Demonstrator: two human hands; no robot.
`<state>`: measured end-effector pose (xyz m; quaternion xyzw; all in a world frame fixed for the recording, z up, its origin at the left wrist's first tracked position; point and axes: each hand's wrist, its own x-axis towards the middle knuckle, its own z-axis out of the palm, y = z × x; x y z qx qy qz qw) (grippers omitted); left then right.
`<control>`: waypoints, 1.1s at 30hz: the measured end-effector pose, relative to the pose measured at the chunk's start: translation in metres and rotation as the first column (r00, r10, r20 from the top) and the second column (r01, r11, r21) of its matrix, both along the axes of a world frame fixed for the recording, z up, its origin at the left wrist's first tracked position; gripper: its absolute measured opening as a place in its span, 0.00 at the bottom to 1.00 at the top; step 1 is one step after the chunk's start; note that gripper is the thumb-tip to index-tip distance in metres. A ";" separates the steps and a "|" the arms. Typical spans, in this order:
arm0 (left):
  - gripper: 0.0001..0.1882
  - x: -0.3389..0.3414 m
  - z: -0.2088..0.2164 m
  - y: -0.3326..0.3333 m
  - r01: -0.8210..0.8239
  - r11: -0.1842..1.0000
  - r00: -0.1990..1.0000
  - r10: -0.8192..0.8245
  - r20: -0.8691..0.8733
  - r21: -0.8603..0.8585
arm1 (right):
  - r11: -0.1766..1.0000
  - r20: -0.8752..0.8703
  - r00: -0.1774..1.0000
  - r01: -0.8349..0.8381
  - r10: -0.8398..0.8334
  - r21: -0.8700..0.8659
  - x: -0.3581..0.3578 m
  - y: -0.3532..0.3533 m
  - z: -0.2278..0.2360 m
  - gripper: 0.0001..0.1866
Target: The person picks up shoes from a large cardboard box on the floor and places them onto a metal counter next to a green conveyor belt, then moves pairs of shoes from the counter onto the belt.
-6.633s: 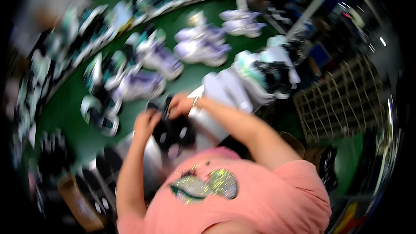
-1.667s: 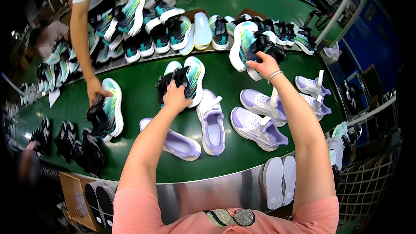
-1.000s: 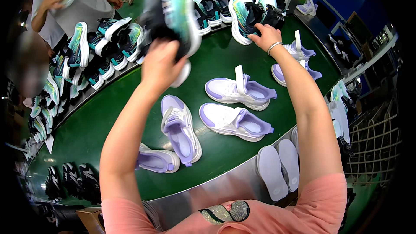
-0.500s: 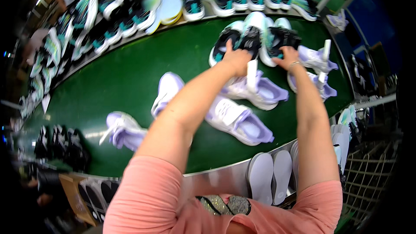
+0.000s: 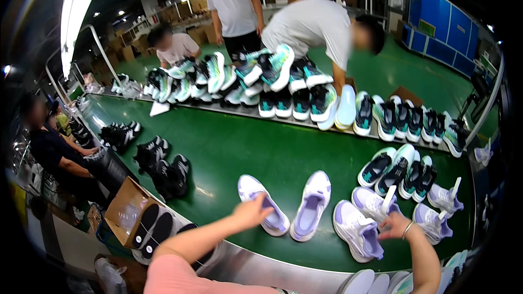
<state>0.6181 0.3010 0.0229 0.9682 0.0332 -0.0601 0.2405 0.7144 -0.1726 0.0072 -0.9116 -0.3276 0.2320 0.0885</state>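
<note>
A white-and-lilac sneaker point(image 5: 253, 186) stands on the green table in front of me. My left hand point(image 5: 251, 210) is over its opening, fingers apart; whether they press on it is unclear. Just to its right is a second lilac sneaker point(image 5: 317, 187), toe pointing away. Farther right, a white-and-lilac sneaker point(image 5: 348, 227) sits beside another one point(image 5: 366, 200) with a white strip sticking up. My right hand point(image 5: 396, 226) is open by their heels, its fingers spread. Two more lilac sneakers point(image 5: 433, 220) lie beyond that hand. Behind them stand several black-and-teal sneakers point(image 5: 400, 166).
A shelf point(image 5: 234, 115) packed with black, white and teal sneakers runs along the far side, with pale blue insoles point(image 5: 345, 108) on it. Black shoes point(image 5: 169, 174) stand at left. A cardboard box point(image 5: 122, 207) and dark insoles point(image 5: 158, 234) are lower left. Several people work beyond.
The view has tilted up, showing people beyond the shelf. Both my hands have left the black-and-teal sneakers and come back to the lilac ones, the left hand well to the left.
</note>
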 end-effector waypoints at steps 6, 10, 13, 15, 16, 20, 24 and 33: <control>0.49 0.046 -0.016 -0.070 0.027 0.935 0.989 0.028 -0.148 0.354 | 0.859 0.222 0.899 0.429 -0.378 -0.279 -0.028 0.023 -0.022 0.33; 0.47 0.053 -0.008 -0.048 0.062 0.929 0.950 0.057 -0.307 0.364 | 0.914 0.307 0.895 0.380 -0.325 -0.139 -0.007 0.025 0.001 0.15; 0.44 0.052 -0.026 -0.032 -0.027 0.962 0.988 0.067 -0.140 0.271 | 0.872 0.235 0.912 0.397 -0.337 -0.286 -0.001 0.035 0.021 0.11; 0.39 0.055 -0.029 -0.067 0.015 0.980 0.992 0.011 -0.126 0.199 | 0.852 0.270 0.875 0.465 -0.401 -0.242 -0.020 -0.010 0.008 0.13; 0.37 0.055 -0.023 -0.085 0.049 0.971 0.991 -0.017 -0.136 0.233 | 0.828 0.258 0.862 0.497 -0.437 -0.258 -0.028 -0.022 0.008 0.14; 0.23 0.060 -0.005 -0.120 0.168 0.924 0.975 -0.105 -0.194 0.344 | 0.699 0.238 0.770 0.638 -0.593 -0.324 -0.046 -0.058 0.023 0.16; 0.22 0.057 -0.015 -0.150 0.207 0.952 0.973 -0.176 -0.149 0.226 | 0.589 0.326 0.644 0.765 -0.692 -0.260 -0.046 -0.082 0.009 0.15; 0.19 0.052 -0.016 -0.262 0.407 0.890 0.911 -0.379 -0.163 0.207 | 0.472 0.207 0.537 0.832 -0.818 -0.291 -0.042 -0.101 -0.007 0.19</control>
